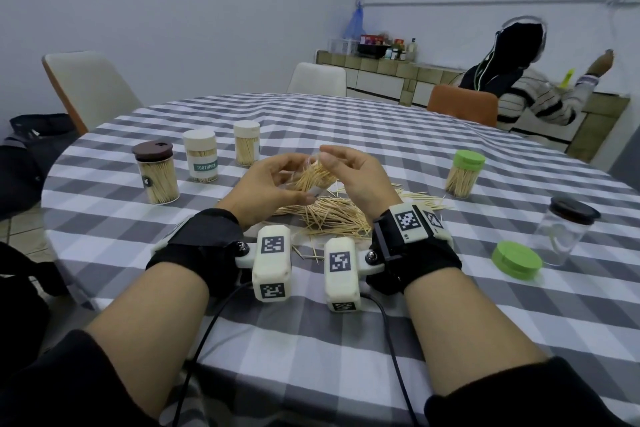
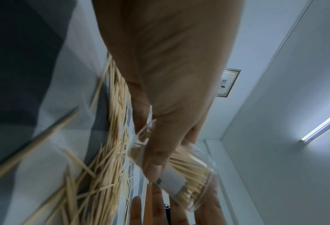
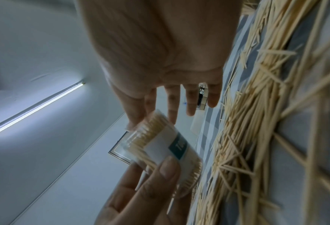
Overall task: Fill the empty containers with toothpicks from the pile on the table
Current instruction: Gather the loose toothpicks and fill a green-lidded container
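1. Big round table [image 1: 346, 340] with a grey and white check cloth takes up most of the view. Its near edge runs under the forearms and the far edge curves round by the chairs. Lots of bare cloth on the near side and toward the far right.
2. Room: pale walls, a low counter [image 1: 381, 76] far right with bottles on it, and another person [image 1: 530, 87] in a striped top sitting beyond the table's far right edge. White chairs [image 1: 86, 87] stand at the far left and far middle, an orange one at the far right.
3. The toothpick pile [image 1: 332, 215] sprawls mid-table, right under and just near of the hands, with strays reaching out to the right.
4. Left hand [image 1: 266, 191] grips a clear container [image 3: 166, 150] packed with toothpicks, tilted, held above the pile; thumb is pressed on its white label.
5. Right hand [image 1: 353, 177] sits at the container's open end with fingers loosely curled. The wrist view shows them spread and relaxed, touching the mouth at most, not gripping anything.
6. Far left: three filled, lidded containers in a row, brown-lidded jar [image 1: 157, 172], white-lidded "TOOTHPICK" jar [image 1: 201, 156], another white-lidded jar [image 1: 246, 144].
7. Right side: a filled green-lidded jar [image 1: 464, 177], an empty clear jar [image 1: 564, 232] with a dark lid close to the right edge, and a loose green lid [image 1: 517, 260] flat on the cloth just near of it.
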